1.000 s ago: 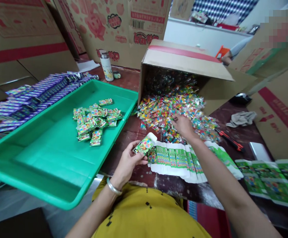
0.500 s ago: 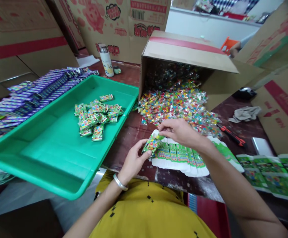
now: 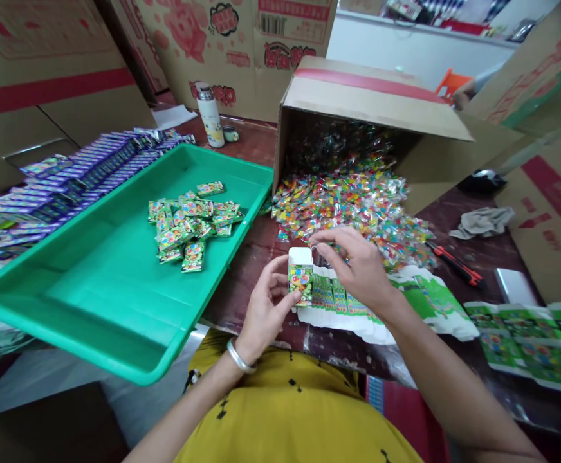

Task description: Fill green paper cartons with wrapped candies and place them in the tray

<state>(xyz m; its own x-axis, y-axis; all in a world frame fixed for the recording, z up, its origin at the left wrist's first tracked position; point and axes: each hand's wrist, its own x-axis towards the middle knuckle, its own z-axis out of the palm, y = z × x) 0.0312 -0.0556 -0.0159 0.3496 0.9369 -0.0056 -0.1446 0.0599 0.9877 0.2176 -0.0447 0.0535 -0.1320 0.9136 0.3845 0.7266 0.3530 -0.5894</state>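
My left hand (image 3: 267, 314) grips a small green printed candy box (image 3: 300, 283) upright between thumb and fingers. A white flap stands up at its top. My right hand (image 3: 360, 267) is just right of the flap, thumb and fingers curled together; whatever they may hold is too small to make out. Beneath it lies a fanned row of flat green-and-white cartons (image 3: 345, 302). Behind my right hand, wrapped colourful candies (image 3: 338, 199) spill from a cardboard box (image 3: 367, 96) lying on its side.
A green tray (image 3: 92, 283) at left holds several filled candy boxes (image 3: 184, 222). Purple boxes (image 3: 87, 167) are stacked beyond it. A flask (image 3: 210, 119) stands at the back. Red-handled pliers (image 3: 459, 267), a cloth (image 3: 482, 222) and printed green sheets (image 3: 526, 341) lie at right.
The candy box in my left hand has turned from tilted to upright, its white flap now showing plainly. My right hand has moved slightly right, away from the box's opening.
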